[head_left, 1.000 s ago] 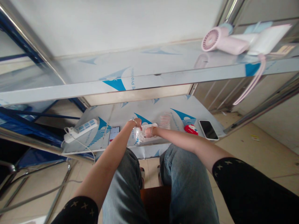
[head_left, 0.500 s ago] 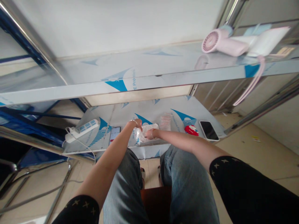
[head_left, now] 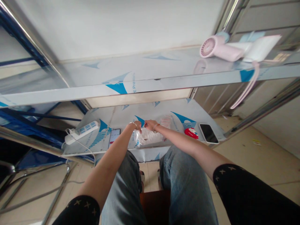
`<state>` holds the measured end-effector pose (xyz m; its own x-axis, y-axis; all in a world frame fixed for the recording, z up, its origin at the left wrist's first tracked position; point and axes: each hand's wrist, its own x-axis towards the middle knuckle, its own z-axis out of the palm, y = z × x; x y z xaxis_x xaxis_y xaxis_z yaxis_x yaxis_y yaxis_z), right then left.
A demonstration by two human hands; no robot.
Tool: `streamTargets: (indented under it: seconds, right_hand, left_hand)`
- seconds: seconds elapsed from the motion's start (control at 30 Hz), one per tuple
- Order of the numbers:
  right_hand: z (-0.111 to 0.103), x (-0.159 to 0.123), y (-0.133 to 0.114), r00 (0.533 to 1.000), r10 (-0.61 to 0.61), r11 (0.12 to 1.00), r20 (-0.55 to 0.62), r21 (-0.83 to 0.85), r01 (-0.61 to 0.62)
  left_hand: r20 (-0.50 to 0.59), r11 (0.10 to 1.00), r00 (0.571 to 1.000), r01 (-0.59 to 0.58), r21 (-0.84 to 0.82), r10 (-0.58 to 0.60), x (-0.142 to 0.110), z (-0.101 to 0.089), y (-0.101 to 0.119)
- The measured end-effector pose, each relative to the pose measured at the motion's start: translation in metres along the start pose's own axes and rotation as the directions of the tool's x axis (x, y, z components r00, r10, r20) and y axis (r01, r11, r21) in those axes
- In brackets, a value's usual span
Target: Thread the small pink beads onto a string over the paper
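- A steel lower shelf (head_left: 122,117), covered in protective film printed with blue triangles, is seen under an upper shelf (head_left: 93,75); a pale wall lies behind and a tiled floor (head_left: 264,156) to the right.
- A clear plastic bag (head_left: 146,136) lies on the lower shelf near its front edge, just beyond the knees; its long axis runs roughly left to right, and its open end cannot be made out.
- The left hand (head_left: 137,125) is held at the bag's upper left edge, fingers pinched together; what is gripped cannot be told.
- The right hand (head_left: 150,125) is raised just above the bag, fingertips closed toward the left hand; its hold is too small to judge.
- On the shelf, a power strip (head_left: 82,131) and a phone (head_left: 114,136) are placed left of the bag; a red item (head_left: 191,132) and a second phone (head_left: 208,133) right.
- A pink hair dryer (head_left: 219,50) rests on the upper shelf.
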<state>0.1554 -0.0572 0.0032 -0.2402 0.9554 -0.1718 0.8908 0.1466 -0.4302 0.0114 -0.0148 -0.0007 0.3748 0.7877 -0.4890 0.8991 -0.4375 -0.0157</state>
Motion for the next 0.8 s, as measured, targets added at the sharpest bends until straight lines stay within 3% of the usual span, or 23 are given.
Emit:
streamTargets:
  seconds: [0.1,0.2,0.4,0.57,0.63,0.73,0.8]
  right_hand:
    - [0.005,0.004,0.000,0.988,-0.141,0.989,0.067,-0.041,0.144]
    - [0.006,0.002,-0.002,0.978,-0.194,0.979,0.080,-0.043,0.198]
    - [0.006,-0.005,-0.008,0.972,-0.214,0.974,0.093,-0.049,0.219]
    - [0.011,0.001,-0.007,0.990,-0.126,0.988,0.061,-0.087,0.131]
    - [0.015,0.002,-0.003,0.984,-0.094,0.985,0.154,-0.130,0.114]
    - [0.023,-0.002,-0.001,0.937,-0.069,0.971,0.343,-0.194,0.142]
    - [0.028,-0.006,-0.002,0.911,-0.088,0.958,0.402,-0.217,0.188]
  left_hand:
    - [-0.017,1.000,1.000,0.012,-0.007,-0.012,-0.002,-0.002,0.005]
    - [-0.029,0.999,1.000,-0.010,-0.036,0.009,-0.002,-0.003,0.006]
    - [-0.032,0.998,0.999,-0.002,-0.065,0.000,-0.001,-0.001,-0.001]
    - [-0.035,0.996,0.997,0.070,-0.046,-0.072,-0.001,0.003,-0.010]
    - [-0.012,0.995,0.995,0.093,-0.041,-0.094,-0.001,0.004,-0.014]
    - [0.020,0.993,0.995,0.100,-0.056,-0.099,-0.001,0.006,-0.017]
    - [0.020,0.994,0.996,0.093,-0.062,-0.092,-0.001,0.006,-0.017]
